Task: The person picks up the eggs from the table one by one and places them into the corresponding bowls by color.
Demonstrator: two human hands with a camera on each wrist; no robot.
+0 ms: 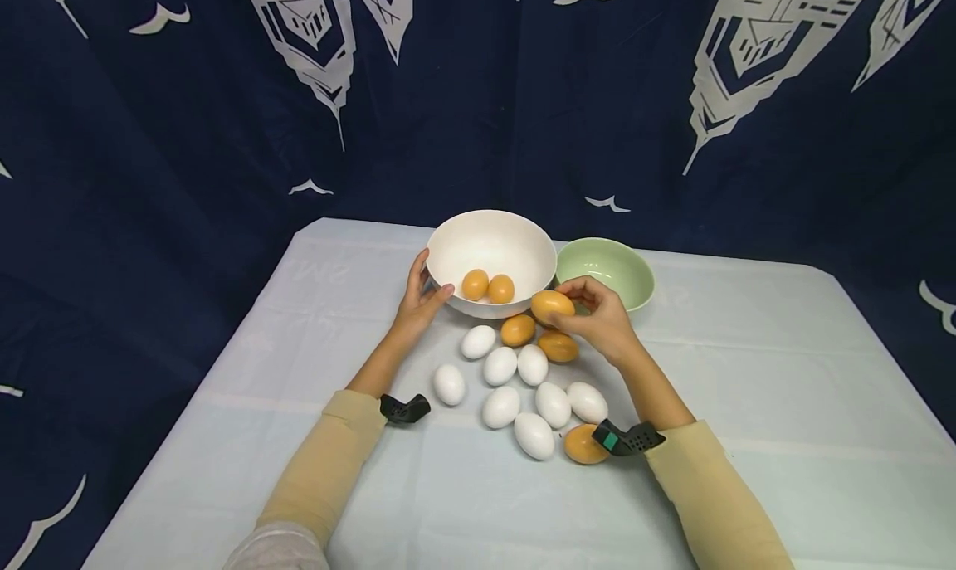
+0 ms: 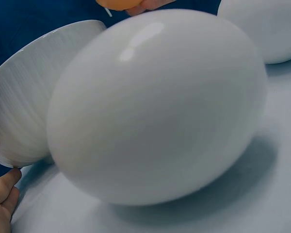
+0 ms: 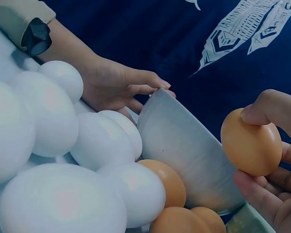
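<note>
My left hand (image 1: 418, 306) holds the white bowl (image 1: 485, 238) by its left side, thumb at the rim and the other fingers against the outer wall. Two orange-brown eggs (image 1: 475, 285) lie at the bottom of the bowl. Between thumb and fingers, my right hand (image 1: 603, 319) pinches another brown egg (image 1: 551, 306) beside the bowl's near right rim. That held egg (image 3: 252, 143) shows plainly in the right wrist view. Just below it, two brown eggs (image 1: 519, 330) sit on the table close to the bowl.
Several white eggs (image 1: 501, 407) are spread in front of the bowl, and one brown egg (image 1: 586, 445) lies by the right wrist strap. A green bowl (image 1: 623, 275) stands right of the white bowl. Behind the table (image 1: 747, 371) hangs a dark blue patterned cloth (image 1: 478, 97).
</note>
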